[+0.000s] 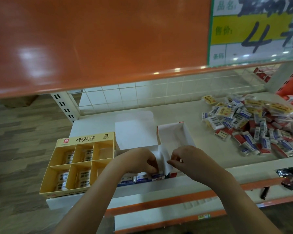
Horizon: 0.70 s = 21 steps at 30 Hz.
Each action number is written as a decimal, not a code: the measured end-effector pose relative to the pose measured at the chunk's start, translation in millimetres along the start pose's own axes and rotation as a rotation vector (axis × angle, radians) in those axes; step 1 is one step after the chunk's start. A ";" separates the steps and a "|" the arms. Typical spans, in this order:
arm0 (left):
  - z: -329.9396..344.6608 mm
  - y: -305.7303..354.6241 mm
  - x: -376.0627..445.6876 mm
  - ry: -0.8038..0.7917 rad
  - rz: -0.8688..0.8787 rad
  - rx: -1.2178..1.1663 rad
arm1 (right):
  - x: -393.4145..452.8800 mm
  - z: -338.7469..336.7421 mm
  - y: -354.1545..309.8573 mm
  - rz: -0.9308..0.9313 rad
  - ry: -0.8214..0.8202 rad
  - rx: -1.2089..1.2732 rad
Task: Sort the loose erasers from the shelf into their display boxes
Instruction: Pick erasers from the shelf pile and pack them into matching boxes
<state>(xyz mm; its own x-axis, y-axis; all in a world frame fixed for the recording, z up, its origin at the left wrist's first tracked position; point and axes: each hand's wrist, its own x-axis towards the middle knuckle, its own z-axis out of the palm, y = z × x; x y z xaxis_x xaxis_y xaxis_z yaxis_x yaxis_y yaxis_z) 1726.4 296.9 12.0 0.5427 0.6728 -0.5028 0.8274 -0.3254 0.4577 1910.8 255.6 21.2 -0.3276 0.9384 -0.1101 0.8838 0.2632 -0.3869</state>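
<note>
Blue-and-white wrapped erasers (142, 178) are packed in a row at the near end of the white display box (135, 137), probably so they sit neat for display. One is pinched into place by the left hand (139, 160), while a white flap (165, 159) is pinched back by the right hand (183, 157). The loose pile (250, 122) is heaped far right on the shelf (184, 114); a yellow divided box (79, 164) is parked left.
</note>
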 end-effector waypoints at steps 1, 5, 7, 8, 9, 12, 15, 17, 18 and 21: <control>-0.7 0.6 0.0 0.005 -0.001 0.013 | -0.3 0.1 0.2 0.002 -0.003 0.000; -2.7 1.9 -0.9 0.010 0.003 0.024 | -0.5 0.5 -0.5 0.004 -0.005 0.005; -2.9 3.1 -2.1 0.013 0.005 0.018 | 0.4 0.6 -1.6 0.008 -0.007 0.009; -2.4 3.4 -2.2 0.015 0.012 0.020 | 0.6 0.9 -1.9 0.011 -0.009 0.009; -1.8 3.7 -2.1 0.017 0.017 0.023 | 0.9 1.3 -1.9 0.016 -0.010 0.009; 0.0 3.9 -1.6 0.021 0.015 0.023 | 1.0 2.2 -1.8 0.026 -0.019 0.008; 1.5 2.5 0.1 0.016 -0.003 0.038 | 1.6 2.2 -1.8 0.031 -0.024 0.003; 2.1 2.4 1.0 0.017 -0.007 0.048 | 1.9 2.2 -2.2 0.033 -0.025 0.001; 2.3 2.7 1.3 0.021 -0.006 0.056 | 1.9 2.2 -2.4 0.035 -0.026 0.000; 3.3 3.8 1.8 0.030 -0.006 0.075 | 1.6 2.9 -2.1 0.042 -0.033 -0.003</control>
<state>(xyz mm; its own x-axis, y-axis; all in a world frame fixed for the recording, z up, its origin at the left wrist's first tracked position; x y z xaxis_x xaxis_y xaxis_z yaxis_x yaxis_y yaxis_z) 1730.9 294.7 10.4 0.5340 0.6941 -0.4828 0.8398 -0.3694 0.3978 1907.4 255.8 19.1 -0.3013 0.9406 -0.1561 0.8980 0.2249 -0.3783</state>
